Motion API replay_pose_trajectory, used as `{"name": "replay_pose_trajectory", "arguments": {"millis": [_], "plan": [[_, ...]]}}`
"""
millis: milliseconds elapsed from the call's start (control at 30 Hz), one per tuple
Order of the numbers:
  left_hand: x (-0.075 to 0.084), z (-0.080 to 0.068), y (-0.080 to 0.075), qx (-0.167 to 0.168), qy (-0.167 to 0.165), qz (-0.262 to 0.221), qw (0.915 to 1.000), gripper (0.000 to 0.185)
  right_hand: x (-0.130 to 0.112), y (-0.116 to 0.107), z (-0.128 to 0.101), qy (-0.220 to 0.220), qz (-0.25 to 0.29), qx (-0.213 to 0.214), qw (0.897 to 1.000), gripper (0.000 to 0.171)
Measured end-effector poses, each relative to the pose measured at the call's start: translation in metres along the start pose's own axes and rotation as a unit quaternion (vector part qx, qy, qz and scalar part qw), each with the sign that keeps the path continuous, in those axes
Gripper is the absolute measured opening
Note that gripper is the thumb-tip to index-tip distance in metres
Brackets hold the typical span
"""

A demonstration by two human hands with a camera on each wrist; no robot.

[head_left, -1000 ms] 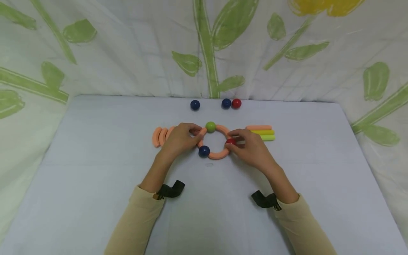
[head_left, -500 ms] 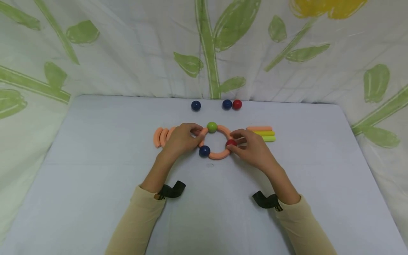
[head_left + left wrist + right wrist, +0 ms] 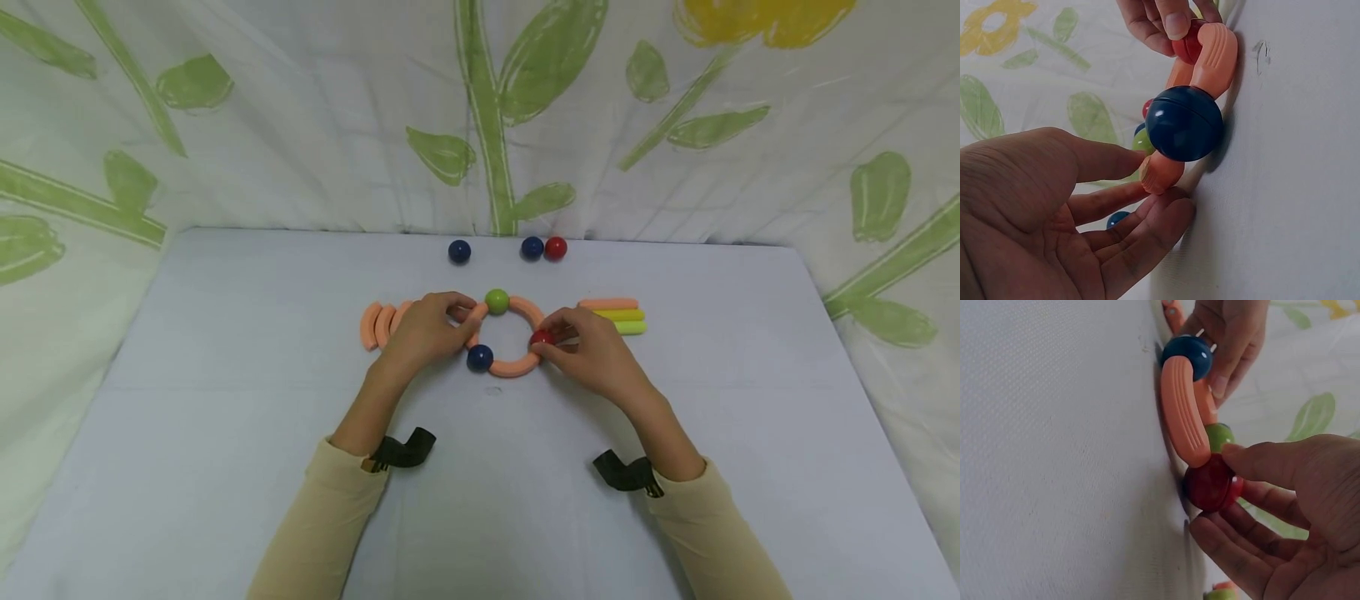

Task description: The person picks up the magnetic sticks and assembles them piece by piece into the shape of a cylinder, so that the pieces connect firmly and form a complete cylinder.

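Note:
A ring of three curved orange sticks and three balls lies mid-table. Its green ball (image 3: 497, 301) is at the far side, its blue ball (image 3: 480, 358) at the near left and its red ball (image 3: 542, 340) at the right. My left hand (image 3: 427, 329) pinches the left curved orange stick (image 3: 1161, 174) between thumb and fingers. On the other side, my right hand (image 3: 592, 350) holds the red ball with thumb and fingertips. The near curved orange stick (image 3: 1184, 412) joins the blue and red balls. My right fingers partly cover the red ball in the head view.
Several loose curved orange sticks (image 3: 369, 326) lie left of my left hand, partly hidden by it. Straight orange, yellow and green sticks (image 3: 632, 328) lie beyond my right hand. A lone blue ball (image 3: 460, 252) and a blue-red pair of balls (image 3: 556, 248) sit near the table's back edge.
The red ball and my right fingertips have shifted very slightly toward the near side. My left hand keeps its pinch on the left curved stick.

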State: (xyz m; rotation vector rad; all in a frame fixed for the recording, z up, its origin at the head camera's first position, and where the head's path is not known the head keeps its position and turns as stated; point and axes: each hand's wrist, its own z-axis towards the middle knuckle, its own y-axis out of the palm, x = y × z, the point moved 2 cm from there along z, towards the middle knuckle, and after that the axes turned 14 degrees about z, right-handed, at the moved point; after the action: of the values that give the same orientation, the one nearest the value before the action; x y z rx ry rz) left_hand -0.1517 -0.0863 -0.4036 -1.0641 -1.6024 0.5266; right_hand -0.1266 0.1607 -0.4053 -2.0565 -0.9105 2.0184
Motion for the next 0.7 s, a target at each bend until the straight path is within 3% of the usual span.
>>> {"name": "replay_pose_trajectory", "arguments": {"millis": [233, 467, 700], "plan": [[0.001, -0.001, -0.001, 0.003, 0.003, 0.002, 1.0, 0.046, 0.0, -0.014, -0.002, -0.006, -0.017, 0.014, 1.0, 0.025], [0.0, 0.0, 0.0, 0.003, 0.003, 0.004, 1.0, 0.047, -0.001, -0.04, -0.009, -0.049, -0.095, 0.016, 0.994, 0.028], [-0.001, -0.001, -0.001, 0.007, -0.005, -0.004, 1.0, 0.048, 0.003, -0.055, -0.013, -0.021, -0.15, 0.022, 0.988, 0.027]]}}
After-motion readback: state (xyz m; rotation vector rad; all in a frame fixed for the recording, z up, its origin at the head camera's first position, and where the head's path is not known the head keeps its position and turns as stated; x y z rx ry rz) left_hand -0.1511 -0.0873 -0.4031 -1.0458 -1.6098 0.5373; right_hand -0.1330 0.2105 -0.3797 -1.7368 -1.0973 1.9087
